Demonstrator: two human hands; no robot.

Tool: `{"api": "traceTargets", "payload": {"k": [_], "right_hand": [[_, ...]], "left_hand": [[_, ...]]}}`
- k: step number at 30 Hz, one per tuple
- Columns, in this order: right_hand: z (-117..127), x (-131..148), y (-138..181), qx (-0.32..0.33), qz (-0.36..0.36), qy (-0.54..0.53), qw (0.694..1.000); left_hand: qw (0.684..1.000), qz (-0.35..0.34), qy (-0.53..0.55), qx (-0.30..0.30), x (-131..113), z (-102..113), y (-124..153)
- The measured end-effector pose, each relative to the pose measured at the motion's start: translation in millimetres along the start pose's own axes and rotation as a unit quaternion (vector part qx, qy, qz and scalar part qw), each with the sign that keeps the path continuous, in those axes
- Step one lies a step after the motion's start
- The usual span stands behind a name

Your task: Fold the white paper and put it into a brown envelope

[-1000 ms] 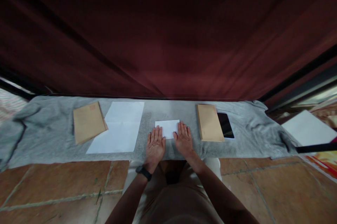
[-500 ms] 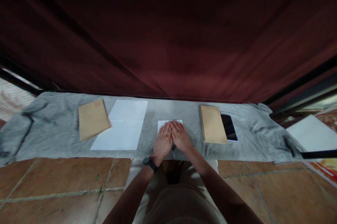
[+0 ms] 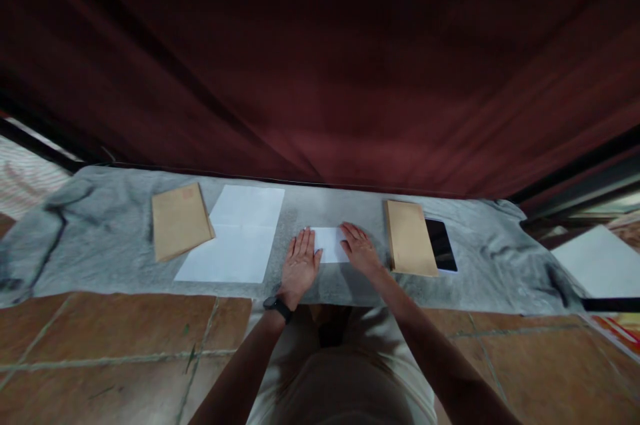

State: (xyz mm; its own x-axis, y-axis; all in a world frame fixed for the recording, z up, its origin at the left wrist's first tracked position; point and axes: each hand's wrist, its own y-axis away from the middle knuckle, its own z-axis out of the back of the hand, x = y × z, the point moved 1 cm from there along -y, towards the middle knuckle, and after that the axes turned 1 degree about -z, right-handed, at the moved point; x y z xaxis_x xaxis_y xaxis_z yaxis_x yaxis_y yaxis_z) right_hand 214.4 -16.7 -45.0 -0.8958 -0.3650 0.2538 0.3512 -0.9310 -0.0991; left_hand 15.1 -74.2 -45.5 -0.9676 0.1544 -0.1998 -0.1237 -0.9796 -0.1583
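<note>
A small white folded paper (image 3: pixel 330 245) lies flat on the grey cloth (image 3: pixel 345 288) in front of me. My left hand (image 3: pixel 301 262) rests palm down over its left end, fingers stretched out. At the right end, my right hand (image 3: pixel 360 248) lies flat with its fingers extended. The paper's middle shows between the two hands; its ends are partly covered. To the left is a larger white sheet (image 3: pixel 240 238) with a crease across it. Brown envelopes (image 3: pixel 180 222) overlap that sheet's left edge.
Right of my hands lies a stack of brown envelopes (image 3: pixel 411 238), partly over a dark-screened phone or tablet (image 3: pixel 441 245). A dark red curtain (image 3: pixel 320 112) hangs behind the cloth-covered surface. A white board (image 3: pixel 600 262) is at far right. Tiled floor (image 3: pixel 125 332) shows below.
My hands have moved apart from the paper's middle, the left one leftward and the right one rightward, uncovering its centre. The whole view has shifted slightly.
</note>
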Motion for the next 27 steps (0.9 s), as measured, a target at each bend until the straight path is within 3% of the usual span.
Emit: {"api": "traceTargets", "payload": {"k": [8, 16, 22, 27], "right_hand": [[22, -2, -26, 0.021, -0.046, -0.026, 0.998], [27, -7, -38, 0.054, -0.150, -0.098, 0.982], [29, -17, -16, 0.094, -0.213, -0.237, 0.943], [22, -15, 26, 0.070, -0.269, -0.346, 0.896]], "left_hand": [[1.000, 0.002, 0.000, 0.004, 0, 0, -1], [1.000, 0.003, 0.000, 0.011, -1, -1, -1], [1.000, -0.006, 0.027, -0.008, 2, 7, 2], [0.994, -0.039, 0.078, -0.062, -12, 15, 17]]}}
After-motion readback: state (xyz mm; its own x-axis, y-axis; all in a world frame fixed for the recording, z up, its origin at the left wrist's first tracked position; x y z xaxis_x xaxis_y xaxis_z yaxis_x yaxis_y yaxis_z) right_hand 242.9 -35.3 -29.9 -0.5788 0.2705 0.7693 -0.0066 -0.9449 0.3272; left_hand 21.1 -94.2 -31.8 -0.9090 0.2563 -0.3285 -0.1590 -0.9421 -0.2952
